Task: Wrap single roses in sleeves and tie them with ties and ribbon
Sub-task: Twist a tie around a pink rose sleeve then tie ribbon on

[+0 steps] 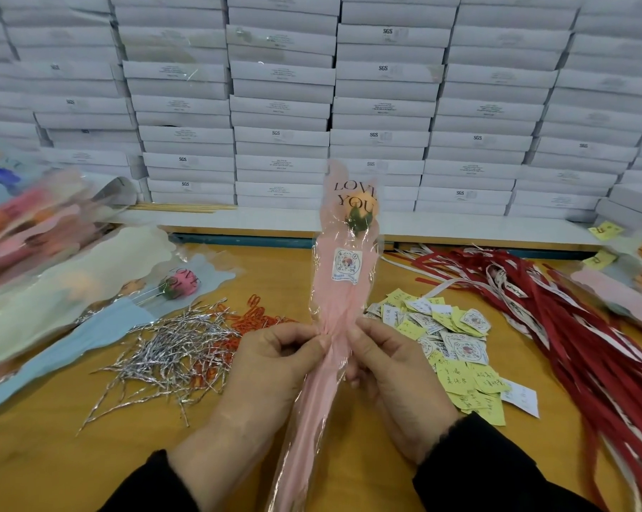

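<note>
Both my grips pinch pink sleeve at its gathered waist: left grip, right grip. Orange rose at 12, upright, "LOVE YOU" print.

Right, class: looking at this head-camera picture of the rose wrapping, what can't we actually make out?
- Whether a tie is on the pink sleeve: left hand and right hand cover the pinch.
- Sleeve's lower end: cut off by the bottom edge.
- Wrapped roses at left: motion-blurred.
- Yellow notes: writing too small.
</note>
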`<move>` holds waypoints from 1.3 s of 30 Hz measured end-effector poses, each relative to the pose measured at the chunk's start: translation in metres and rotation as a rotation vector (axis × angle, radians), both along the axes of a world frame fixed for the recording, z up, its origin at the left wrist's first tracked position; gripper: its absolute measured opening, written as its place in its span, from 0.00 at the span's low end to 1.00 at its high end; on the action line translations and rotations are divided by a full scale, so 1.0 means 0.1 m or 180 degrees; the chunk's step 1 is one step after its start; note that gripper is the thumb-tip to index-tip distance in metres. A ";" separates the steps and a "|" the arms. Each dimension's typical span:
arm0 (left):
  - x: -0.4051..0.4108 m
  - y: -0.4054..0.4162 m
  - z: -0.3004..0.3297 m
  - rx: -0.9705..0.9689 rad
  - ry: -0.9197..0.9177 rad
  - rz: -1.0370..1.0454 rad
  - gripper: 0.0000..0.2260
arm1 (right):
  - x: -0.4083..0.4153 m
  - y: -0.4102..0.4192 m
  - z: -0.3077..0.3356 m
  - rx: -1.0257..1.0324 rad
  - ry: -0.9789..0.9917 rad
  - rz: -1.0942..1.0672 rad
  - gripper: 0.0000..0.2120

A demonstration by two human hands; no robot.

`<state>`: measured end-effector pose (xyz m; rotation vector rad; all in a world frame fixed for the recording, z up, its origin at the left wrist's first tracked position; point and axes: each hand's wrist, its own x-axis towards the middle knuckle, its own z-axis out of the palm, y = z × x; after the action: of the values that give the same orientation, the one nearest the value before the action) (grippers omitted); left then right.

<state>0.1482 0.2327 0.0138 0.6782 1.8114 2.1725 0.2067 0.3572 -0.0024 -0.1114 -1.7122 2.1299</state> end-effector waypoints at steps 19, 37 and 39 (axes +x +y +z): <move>0.00 0.04 -0.05 0.0199 -0.0143 -0.0037 0.04 | -0.01 -0.01 0.00 -0.0126 0.0058 -0.0052 0.12; 0.02 0.04 -0.03 0.0280 -0.0503 -0.0083 0.03 | 0.00 -0.01 0.02 0.0422 0.0013 -0.0312 0.09; 0.02 0.04 -0.03 0.0297 -0.0471 -0.0078 0.03 | -0.02 -0.01 0.02 0.0322 0.0039 -0.0266 0.10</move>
<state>0.1501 0.2371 0.0109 0.5395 1.6291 2.2387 0.2050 0.3563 -0.0007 -0.1383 -1.7727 1.9767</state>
